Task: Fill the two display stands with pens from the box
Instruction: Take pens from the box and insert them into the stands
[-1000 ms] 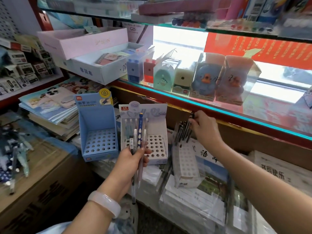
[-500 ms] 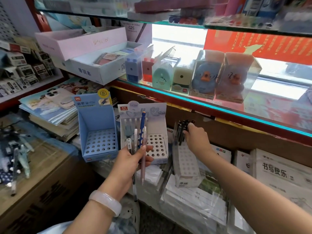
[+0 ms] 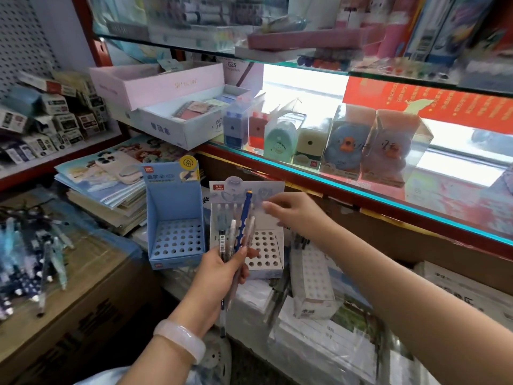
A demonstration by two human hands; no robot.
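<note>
Head view: the right hand point(image 3: 294, 215), which half a second ago was at the dark pens by the white stand point(image 3: 311, 276) at lower centre, is now reaching left across the frame with fingers loosely apart and nothing in them. It is hovering beside the bundle of pens point(image 3: 238, 237) that the left hand point(image 3: 222, 276) is clamping at centre. I judge it is going to draw one out. The blue stand point(image 3: 175, 218) and grey stand point(image 3: 263, 251) are sitting just behind, holes mostly open; the shelf edge point(image 3: 361, 190) is crowding the room above.
</note>
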